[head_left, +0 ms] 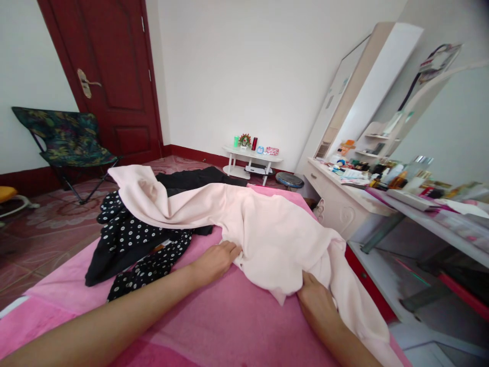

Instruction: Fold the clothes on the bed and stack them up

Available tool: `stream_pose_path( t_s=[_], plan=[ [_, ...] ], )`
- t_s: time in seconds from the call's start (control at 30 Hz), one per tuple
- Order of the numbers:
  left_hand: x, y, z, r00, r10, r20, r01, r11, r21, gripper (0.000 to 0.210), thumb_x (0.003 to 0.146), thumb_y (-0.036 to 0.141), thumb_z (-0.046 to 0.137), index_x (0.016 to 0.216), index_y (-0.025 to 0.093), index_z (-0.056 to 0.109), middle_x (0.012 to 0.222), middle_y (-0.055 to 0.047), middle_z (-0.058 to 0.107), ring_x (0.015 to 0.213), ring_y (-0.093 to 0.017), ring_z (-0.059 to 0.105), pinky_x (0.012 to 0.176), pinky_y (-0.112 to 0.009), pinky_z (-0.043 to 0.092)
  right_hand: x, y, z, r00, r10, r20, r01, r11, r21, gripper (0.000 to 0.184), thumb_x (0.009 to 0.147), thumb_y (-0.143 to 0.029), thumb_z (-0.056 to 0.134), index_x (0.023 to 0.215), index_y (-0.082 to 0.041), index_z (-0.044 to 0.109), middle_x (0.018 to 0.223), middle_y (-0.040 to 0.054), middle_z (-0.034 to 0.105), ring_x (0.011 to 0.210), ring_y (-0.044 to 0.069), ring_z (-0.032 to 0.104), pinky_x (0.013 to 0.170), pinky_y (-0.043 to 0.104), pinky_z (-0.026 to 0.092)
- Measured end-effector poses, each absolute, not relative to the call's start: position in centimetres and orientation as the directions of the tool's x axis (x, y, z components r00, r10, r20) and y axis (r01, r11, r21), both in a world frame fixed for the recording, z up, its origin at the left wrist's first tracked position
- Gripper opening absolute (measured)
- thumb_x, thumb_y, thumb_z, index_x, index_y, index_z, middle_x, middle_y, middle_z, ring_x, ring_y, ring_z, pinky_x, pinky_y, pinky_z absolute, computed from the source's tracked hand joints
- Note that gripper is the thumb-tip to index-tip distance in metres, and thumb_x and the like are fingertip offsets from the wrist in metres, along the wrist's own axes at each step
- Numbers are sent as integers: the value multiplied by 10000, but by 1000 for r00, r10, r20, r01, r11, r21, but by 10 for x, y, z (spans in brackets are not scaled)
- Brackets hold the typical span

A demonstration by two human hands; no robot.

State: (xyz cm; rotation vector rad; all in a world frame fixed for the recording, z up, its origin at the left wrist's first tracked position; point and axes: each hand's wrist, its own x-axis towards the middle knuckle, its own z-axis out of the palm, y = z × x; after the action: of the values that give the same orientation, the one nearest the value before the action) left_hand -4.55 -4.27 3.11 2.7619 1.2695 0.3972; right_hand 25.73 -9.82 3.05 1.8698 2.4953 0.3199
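Note:
A pale pink long-sleeved top [275, 229] lies spread over a pink bedcover [221, 321], one sleeve stretching to the far left and the other hanging toward the near right. My left hand [217, 261] is closed on its left edge, fingertips pinching the cloth. On the opposite side my right hand [315, 298] grips the near right part of the top, its fingers partly hidden under the fabric. Left of the top lies a black polka-dot garment [130, 239], and behind the pink sleeve is a plain black cloth [202, 178].
A camouflage folding chair [72, 137] stands by the dark red door [114, 76]. Against the back wall is a small white table [252, 153] with a plant and cups. At right, a dressing table [340, 193] and a shelf [431, 209] carry bottles and cosmetics beside the bed.

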Motion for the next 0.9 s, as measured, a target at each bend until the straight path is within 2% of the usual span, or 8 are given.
stream_pose_path(
  t_s=[0.1, 0.3, 0.4, 0.47, 0.57, 0.67, 0.83, 0.9],
  plan=[
    [-49, -32, 48, 595, 753, 280, 716, -655, 240, 415, 753, 18, 418, 1112, 196, 526, 1011, -71, 629, 939, -210, 596, 807, -306, 471, 258, -90, 42, -288, 950, 118, 957, 284, 55, 386, 736, -14, 401, 949, -132, 701, 974, 131, 674, 905, 250, 635, 734, 292, 490],
    [-92, -22, 116, 480, 725, 494, 576, -685, 445, 331, 641, -8, 404, 849, 159, 598, 772, 0, 621, 730, -140, 590, 682, -216, 426, 281, -90, 128, -11, 947, 322, 782, 209, -587, 300, 718, -199, 451, 930, -179, 662, 715, -6, 662, 536, 141, 558, 508, 219, 420],
    [-118, -26, 145, 492, 753, 438, 565, -659, 497, 318, 620, -1, 379, 764, 145, 622, 726, 7, 623, 693, -132, 582, 669, -210, 433, 280, -108, 170, 73, 953, 294, 638, 182, -748, 299, 733, -293, 478, 948, -177, 650, 603, -35, 588, 394, 106, 427, 389, 207, 333],
    [-133, -37, 155, 575, 741, 348, 544, -664, 514, 343, 634, 0, 376, 775, 151, 650, 817, -5, 657, 804, -146, 605, 781, -230, 450, 273, -126, 178, -122, 972, 199, 615, 231, -754, 250, 737, -308, 497, 871, -180, 663, 646, -21, 610, 496, 120, 507, 469, 202, 395],
    [-147, -71, 151, 672, 721, 168, 579, -653, 488, 335, 707, 21, 409, 773, 195, 688, 1053, -9, 657, 1041, -167, 577, 968, -265, 396, 267, -149, 153, -500, 853, -148, 666, 270, -696, 226, 774, -313, 511, 705, -164, 665, 680, 3, 644, 669, 149, 582, 610, 204, 440],
    [-151, -114, 128, 660, 750, 41, 667, -611, 428, 245, 777, 139, 505, 881, 253, 695, 1216, -5, 591, 1112, -185, 555, 985, -274, 402, 281, -152, 110, -509, 793, -334, 750, 217, -625, 234, 772, -338, 558, 828, -160, 700, 713, 24, 676, 676, 158, 607, 617, 215, 454],
    [-142, -153, 79, 592, 806, 10, 736, -545, 401, 463, 681, 143, 597, 1122, 281, 582, 1260, -41, 533, 1088, -218, 560, 918, -304, 458, 321, -122, 63, -201, 968, 154, 930, 237, -281, 369, 729, -317, 582, 1066, -188, 661, 1252, 131, 561, 1160, 279, 512, 1005, 420, 371],
    [-142, -149, 72, 591, 806, 4, 737, -542, 403, 437, 702, 93, 524, 1084, 292, 593, 1124, -19, 599, 990, -190, 589, 862, -290, 470, 326, -116, 56, -220, 962, 159, 946, 251, -204, 354, 715, -246, 558, 1053, -195, 652, 1225, 118, 561, 1143, 258, 523, 978, 392, 394]
  ],
)
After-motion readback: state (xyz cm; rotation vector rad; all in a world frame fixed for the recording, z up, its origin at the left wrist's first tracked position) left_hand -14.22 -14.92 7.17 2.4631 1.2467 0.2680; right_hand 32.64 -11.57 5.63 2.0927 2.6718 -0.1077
